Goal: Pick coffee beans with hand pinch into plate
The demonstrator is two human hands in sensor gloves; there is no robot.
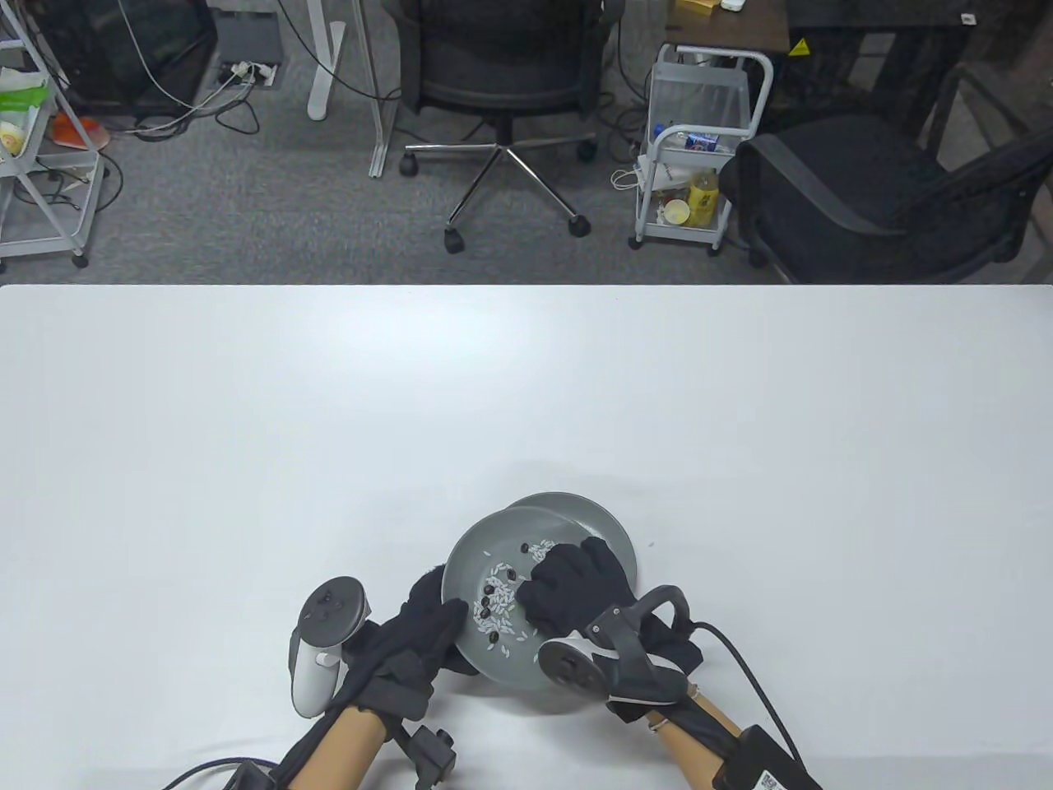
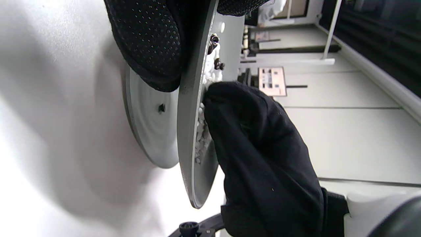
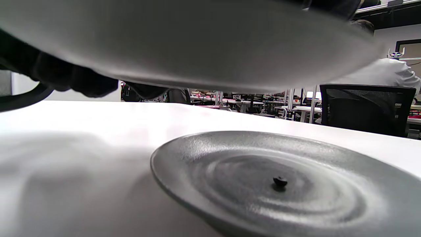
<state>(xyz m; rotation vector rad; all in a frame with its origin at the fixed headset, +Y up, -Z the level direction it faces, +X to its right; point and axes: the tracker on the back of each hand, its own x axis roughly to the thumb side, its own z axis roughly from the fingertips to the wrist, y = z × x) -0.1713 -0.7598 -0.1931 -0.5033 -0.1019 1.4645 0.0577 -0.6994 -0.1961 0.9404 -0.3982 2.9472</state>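
My left hand (image 1: 448, 613) grips the left rim of a grey plate (image 1: 535, 666) and holds it above the table. This plate carries white grains (image 1: 502, 576) mixed with several dark coffee beans (image 1: 487, 607). My right hand (image 1: 539, 576) reaches into it, fingers bunched and tips down on the grains; whether they pinch a bean is hidden. A second grey plate (image 1: 613, 518) lies on the table beneath and behind. It holds one bean (image 3: 280, 180), also seen in the left wrist view (image 2: 161, 108). The right wrist view shows the held plate's underside (image 3: 197, 39).
A small dark speck (image 1: 651, 543) lies on the white table (image 1: 526, 395) just right of the lower plate. Cables run from both wrists off the near edge. Chairs and a small cart (image 1: 691, 164) stand beyond the far edge.
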